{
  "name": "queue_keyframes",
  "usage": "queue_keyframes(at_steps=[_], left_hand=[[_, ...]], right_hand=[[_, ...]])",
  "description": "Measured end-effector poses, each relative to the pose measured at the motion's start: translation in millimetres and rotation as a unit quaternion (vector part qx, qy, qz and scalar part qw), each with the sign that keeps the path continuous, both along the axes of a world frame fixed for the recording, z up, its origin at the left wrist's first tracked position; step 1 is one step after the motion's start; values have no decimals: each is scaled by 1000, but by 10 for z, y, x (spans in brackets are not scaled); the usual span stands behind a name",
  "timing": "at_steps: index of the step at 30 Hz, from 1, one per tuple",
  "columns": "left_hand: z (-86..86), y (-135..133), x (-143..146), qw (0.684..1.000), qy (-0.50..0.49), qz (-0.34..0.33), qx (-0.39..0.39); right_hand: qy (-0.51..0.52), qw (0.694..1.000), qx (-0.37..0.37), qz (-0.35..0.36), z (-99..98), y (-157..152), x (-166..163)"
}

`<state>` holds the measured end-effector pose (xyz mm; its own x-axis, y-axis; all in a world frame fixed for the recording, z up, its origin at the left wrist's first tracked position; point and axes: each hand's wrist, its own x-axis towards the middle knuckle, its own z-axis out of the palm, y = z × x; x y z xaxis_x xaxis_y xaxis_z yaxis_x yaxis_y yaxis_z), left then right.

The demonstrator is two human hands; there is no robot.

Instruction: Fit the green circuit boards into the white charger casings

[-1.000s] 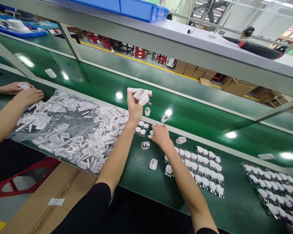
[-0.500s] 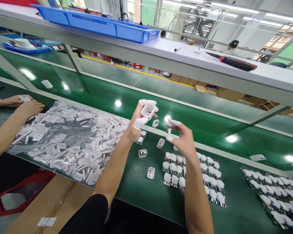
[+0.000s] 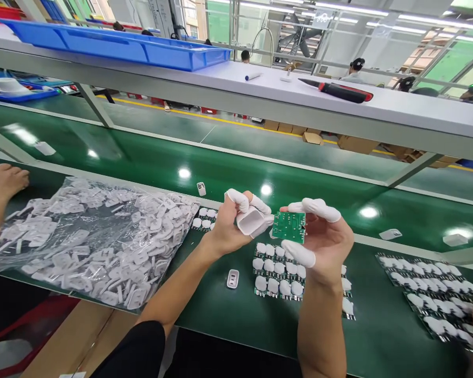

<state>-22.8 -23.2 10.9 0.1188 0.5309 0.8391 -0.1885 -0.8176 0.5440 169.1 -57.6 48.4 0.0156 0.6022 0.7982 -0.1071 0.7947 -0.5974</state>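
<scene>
My left hand (image 3: pixel 230 231), with white finger cots on, grips a white plastic charger housing (image 3: pixel 253 221) with its opening turned right. My right hand (image 3: pixel 323 239), also in finger cots, pinches a small green circuit board (image 3: pixel 288 226) between thumb and forefingers, its edge right beside the housing's mouth. Both are raised above the green bench. Under them lies a panel of boards with white parts (image 3: pixel 278 273). One loose white housing (image 3: pixel 232 278) lies on the bench below my left wrist.
A clear bag of white plug parts (image 3: pixel 90 236) lies at left, with another person's hand (image 3: pixel 2 181) at its far edge. More board panels (image 3: pixel 433 289) sit at right. Loose housings ride the green conveyor (image 3: pixel 390 234). A blue tray (image 3: pixel 114 44) and a knife (image 3: pixel 339 92) rest on the upper shelf.
Both my hands came nearer and together. My right hand, which was down on the bench, rose with a green circuit board and brought it up to the housing in my left.
</scene>
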Motion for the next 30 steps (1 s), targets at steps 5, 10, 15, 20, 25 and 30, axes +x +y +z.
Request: queue_keyframes(at_steps=[5, 10, 15, 20, 25, 30], left_hand=[[-105, 37, 130, 999, 7, 47, 8], [-134, 5, 149, 997, 34, 58, 32], [-155, 10, 159, 997, 30, 62, 27], [-181, 24, 145, 997, 41, 60, 37], [-164, 14, 157, 997, 43, 52, 36], [-142, -2, 163, 997, 46, 48, 35]], right_hand=[[1, 1000, 15, 0, -8, -43, -34], [-11, 1000, 6, -8, -92, -28, -50], [-30, 999, 11, -10, -199, 0, -61], [-47, 998, 26, -40, -180, -14, -71], [-77, 994, 52, -52, -120, -7, -98], [-82, 994, 56, -55, -97, -13, -114]])
